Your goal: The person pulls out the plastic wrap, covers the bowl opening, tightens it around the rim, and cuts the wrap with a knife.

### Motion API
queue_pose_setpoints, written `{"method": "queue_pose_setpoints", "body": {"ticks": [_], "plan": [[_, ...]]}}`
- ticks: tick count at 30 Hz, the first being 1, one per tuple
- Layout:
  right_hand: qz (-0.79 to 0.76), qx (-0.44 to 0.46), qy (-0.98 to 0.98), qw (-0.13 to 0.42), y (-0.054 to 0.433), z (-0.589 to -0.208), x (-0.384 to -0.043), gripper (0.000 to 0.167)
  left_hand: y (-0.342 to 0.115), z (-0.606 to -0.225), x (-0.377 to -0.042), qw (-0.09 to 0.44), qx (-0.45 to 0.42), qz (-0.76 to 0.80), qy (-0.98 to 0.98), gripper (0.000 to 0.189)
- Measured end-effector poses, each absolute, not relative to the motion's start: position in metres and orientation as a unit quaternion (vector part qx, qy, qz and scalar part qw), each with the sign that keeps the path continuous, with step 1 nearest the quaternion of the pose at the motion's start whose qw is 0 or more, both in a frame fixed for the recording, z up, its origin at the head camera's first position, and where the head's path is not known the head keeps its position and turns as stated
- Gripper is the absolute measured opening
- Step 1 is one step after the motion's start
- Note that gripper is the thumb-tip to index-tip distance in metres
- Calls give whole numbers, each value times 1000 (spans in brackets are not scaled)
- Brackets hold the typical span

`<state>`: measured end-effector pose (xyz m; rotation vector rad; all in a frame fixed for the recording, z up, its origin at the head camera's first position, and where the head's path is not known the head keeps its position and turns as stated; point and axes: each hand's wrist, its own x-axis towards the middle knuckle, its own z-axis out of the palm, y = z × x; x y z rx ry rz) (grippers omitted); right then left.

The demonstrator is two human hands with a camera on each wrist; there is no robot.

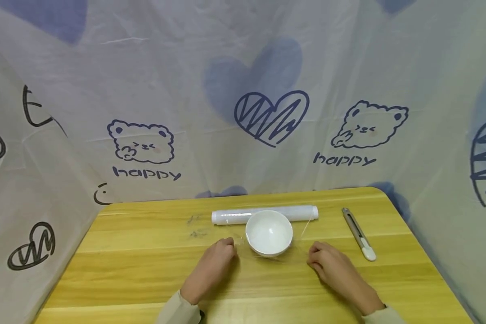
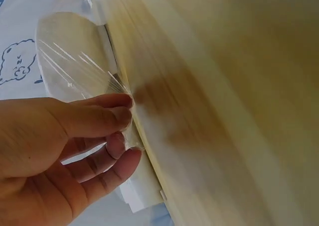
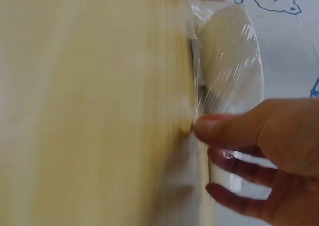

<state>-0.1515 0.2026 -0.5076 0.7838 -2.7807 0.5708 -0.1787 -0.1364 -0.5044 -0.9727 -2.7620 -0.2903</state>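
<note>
A white bowl (image 1: pixel 269 233) stands on the wooden table, with clear plastic wrap (image 2: pixel 82 61) stretched over it and creased toward both hands. On the left of the bowl, my left hand (image 1: pixel 213 265) pinches an edge of the wrap between thumb and index finger, the other fingers loosely bent. My right hand (image 1: pixel 338 271) pinches the wrap's other side, thumb against index finger, low by the tabletop. In the right wrist view the wrap (image 3: pixel 234 61) runs in shiny folds from the bowl's side to the fingertips. Behind the bowl lies a roll of plastic wrap (image 1: pixel 231 217).
A utility knife (image 1: pixel 358 234) with a grey and white handle lies to the right of the roll. The wooden table (image 1: pixel 125 252) has a rounded back corner, and a printed cloth (image 1: pixel 166 67) hangs behind it and along both sides.
</note>
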Motion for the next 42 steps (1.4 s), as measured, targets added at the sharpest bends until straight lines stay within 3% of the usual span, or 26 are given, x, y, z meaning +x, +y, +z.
{"method": "queue_pose_setpoints", "body": {"ticks": [7,13,18,27,36,42], "plan": [[196,203,-954,99,185,-506,-170,15,-131,-503,-190,93,-317,-134,-934,26],[275,152,-945,88,177,-512,-182,10,-130,-506,-202,42,-301,-209,-930,14],[324,106,-937,74,165,-513,-191,8,-134,-509,-208,36,-288,-258,-922,11],[384,80,-918,60,152,-517,-197,12,-133,-511,-212,-41,-225,-417,-879,20],[587,9,-808,-38,154,-521,-200,18,-120,-524,-215,-124,-87,-675,-722,36],[724,15,-673,-148,169,-521,-201,42,-113,-532,-213,-161,-58,-749,-640,49]]}}
